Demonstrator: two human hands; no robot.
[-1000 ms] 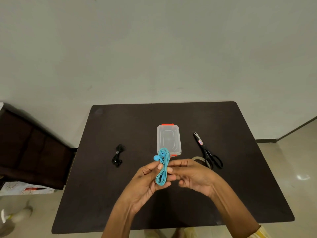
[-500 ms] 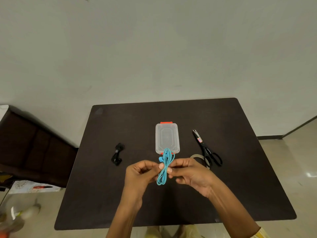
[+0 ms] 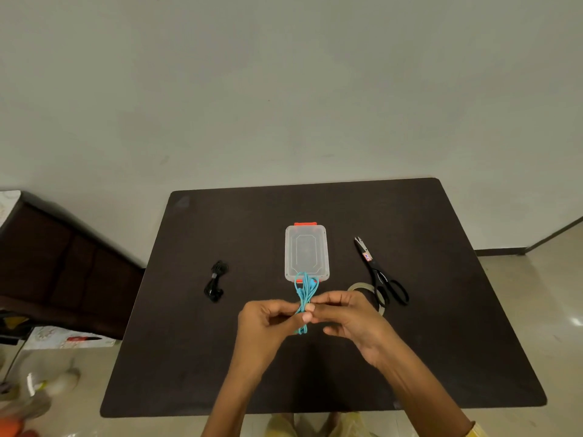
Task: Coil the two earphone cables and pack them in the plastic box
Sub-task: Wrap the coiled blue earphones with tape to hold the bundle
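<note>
A coiled blue earphone cable [image 3: 304,291] is held above the dark table [image 3: 441,326], pinched at its middle by both hands. My left hand [image 3: 266,326] grips it from the left and my right hand [image 3: 350,320] pinches it from the right with thumb and forefinger. Loops stick out above and below the fingers. A clear plastic box [image 3: 306,252] with an orange clasp lies lid-on just beyond the cable. A bundled black earphone cable [image 3: 215,280] lies on the table to the left.
Black scissors [image 3: 380,272] lie right of the box, blades pointing away. A roll of clear tape [image 3: 367,293] sits partly behind my right hand. A dark cabinet [image 3: 56,263] stands left of the table; clutter covers the floor there.
The blue coil has been squeezed narrower, and my left fingers have shifted from cradling it to pinching its middle. The view tilted slightly.
</note>
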